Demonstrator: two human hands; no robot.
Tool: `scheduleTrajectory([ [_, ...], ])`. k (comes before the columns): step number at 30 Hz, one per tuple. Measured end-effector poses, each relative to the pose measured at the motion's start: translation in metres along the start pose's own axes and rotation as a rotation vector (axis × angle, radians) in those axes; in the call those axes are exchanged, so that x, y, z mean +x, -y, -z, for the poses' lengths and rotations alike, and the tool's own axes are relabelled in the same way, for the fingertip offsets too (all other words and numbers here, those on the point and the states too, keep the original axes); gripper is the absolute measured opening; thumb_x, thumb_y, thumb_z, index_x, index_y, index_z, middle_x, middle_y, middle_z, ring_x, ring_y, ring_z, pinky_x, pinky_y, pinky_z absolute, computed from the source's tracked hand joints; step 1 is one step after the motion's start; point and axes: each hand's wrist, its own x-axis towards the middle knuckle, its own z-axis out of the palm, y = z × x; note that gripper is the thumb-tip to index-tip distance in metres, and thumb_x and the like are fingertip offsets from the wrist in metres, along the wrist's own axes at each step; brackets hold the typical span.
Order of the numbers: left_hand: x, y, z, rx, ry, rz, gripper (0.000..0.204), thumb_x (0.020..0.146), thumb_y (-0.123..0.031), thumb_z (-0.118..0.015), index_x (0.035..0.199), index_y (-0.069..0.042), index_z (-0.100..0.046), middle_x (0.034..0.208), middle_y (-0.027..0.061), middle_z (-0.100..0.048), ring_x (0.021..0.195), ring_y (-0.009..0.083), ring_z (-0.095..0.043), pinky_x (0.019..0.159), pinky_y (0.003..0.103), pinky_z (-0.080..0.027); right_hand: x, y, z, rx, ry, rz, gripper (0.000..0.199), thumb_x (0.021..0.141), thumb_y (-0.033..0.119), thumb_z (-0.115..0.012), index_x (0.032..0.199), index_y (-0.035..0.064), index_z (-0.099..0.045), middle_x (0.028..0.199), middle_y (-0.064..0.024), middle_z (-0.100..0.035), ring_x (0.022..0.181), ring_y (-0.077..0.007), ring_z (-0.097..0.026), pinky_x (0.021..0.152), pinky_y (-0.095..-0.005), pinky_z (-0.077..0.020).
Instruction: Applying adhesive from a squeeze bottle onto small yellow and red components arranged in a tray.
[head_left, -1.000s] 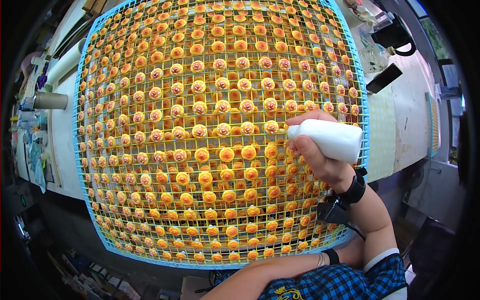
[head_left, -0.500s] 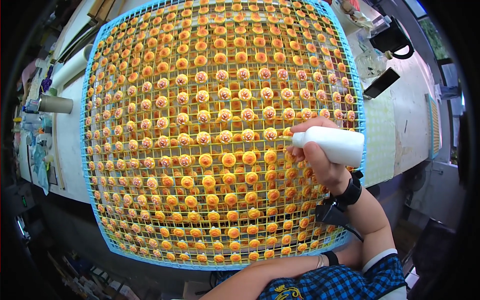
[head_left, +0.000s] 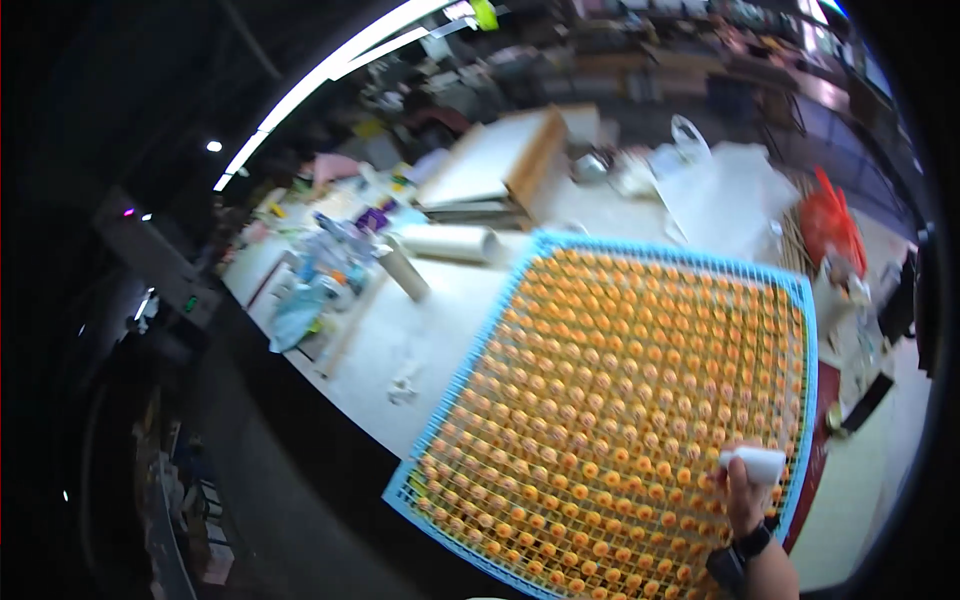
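Note:
My right hand (head_left: 743, 500) is closed round a white squeeze bottle (head_left: 758, 465), which lies nearly level with its narrow tip pointing left. Hand and bottle are over the right part of a large mesh rack (head_left: 403, 488) with a light blue rim. Rows of small orange-yellow, rosette-shaped pieces (head_left: 590, 468) cover the mesh. Pale marks on some of them are too blurred to make out. A dark band circles my right wrist. My left hand is out of the picture.
Left of the rack, a pale table holds a grey cylinder (head_left: 403, 274), a white roll (head_left: 445, 243) and crumpled plastic bags (head_left: 300, 310). Behind are stacked boards (head_left: 490, 165), a white plastic bag (head_left: 725, 190) and a red bag (head_left: 830, 230). A black, flat object (head_left: 866, 403) is at right.
The view has swung up and left, so the rack now appears lower right and smaller. My right hand still grips the bottle; the other forearm has gone from view.

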Motion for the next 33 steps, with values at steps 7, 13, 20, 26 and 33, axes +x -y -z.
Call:
scheduleTrajectory([
  [7, 0.004, -0.051, 0.041, 0.236, -0.070, -0.017, 0.021, 0.075, -0.017, -0.045, 0.081, -0.001, -0.057, 0.085, 0.0178, -0.057, 0.083, 0.0337, -0.052, 0.073, 0.037, -0.041, 0.005, -0.003, -0.015, 0.096, 0.086, 0.089, 0.022, 0.078, 0.019, -0.055, 0.088, 0.0003, -0.047, 0.061, -0.0056, -0.051, 0.050, -0.0112, -0.051, 0.048, -0.0237, -0.0445],
  [13, 0.005, -0.077, 0.013, 0.256, -0.091, -0.005, 0.022, 0.074, -0.018, -0.046, 0.080, -0.001, -0.057, 0.083, 0.0181, -0.057, 0.081, 0.0343, -0.052, 0.071, 0.037, -0.041, 0.005, 0.006, -0.013, 0.142, 0.138, 0.146, 0.017, 0.081, 0.017, -0.050, 0.086, 0.0008, -0.050, 0.063, -0.0041, -0.050, 0.050, -0.0095, -0.049, 0.047, -0.0234, -0.0450],
  [20, -0.011, -0.088, -0.013, 0.275, -0.108, 0.030, 0.023, 0.074, -0.019, -0.046, 0.080, 0.000, -0.057, 0.082, 0.0184, -0.057, 0.079, 0.0349, -0.053, 0.070, 0.038, -0.042, 0.006, -0.011, -0.008, 0.074, 0.143, 0.155, 0.022, 0.080, 0.021, -0.054, 0.087, -0.0002, -0.051, 0.063, -0.0050, -0.052, 0.050, -0.0101, -0.050, 0.046, -0.0233, -0.0439],
  [26, -0.028, -0.072, -0.077, 0.110, 0.028, -0.017, 0.024, 0.074, -0.020, -0.046, 0.079, 0.000, -0.057, 0.080, 0.0186, -0.058, 0.077, 0.0355, -0.054, 0.069, 0.038, -0.043, 0.005, -0.012, -0.004, 0.093, 0.066, 0.133, 0.031, 0.079, 0.031, -0.054, 0.082, 0.0006, -0.052, 0.063, -0.0049, -0.052, 0.050, -0.0123, -0.052, 0.044, -0.0253, -0.0457],
  [33, -0.087, -0.076, -0.183, -0.178, 0.466, -0.186, 0.027, 0.073, -0.023, -0.047, 0.078, 0.001, -0.058, 0.076, 0.0201, -0.058, 0.073, 0.0369, -0.054, 0.066, 0.040, -0.044, -0.004, 0.058, -0.066, 0.112, -0.047, 0.126, 0.038, 0.077, 0.034, -0.056, 0.087, -0.0023, -0.053, 0.065, -0.0051, -0.053, 0.054, -0.0107, -0.055, 0.047, -0.0244, -0.0501],
])
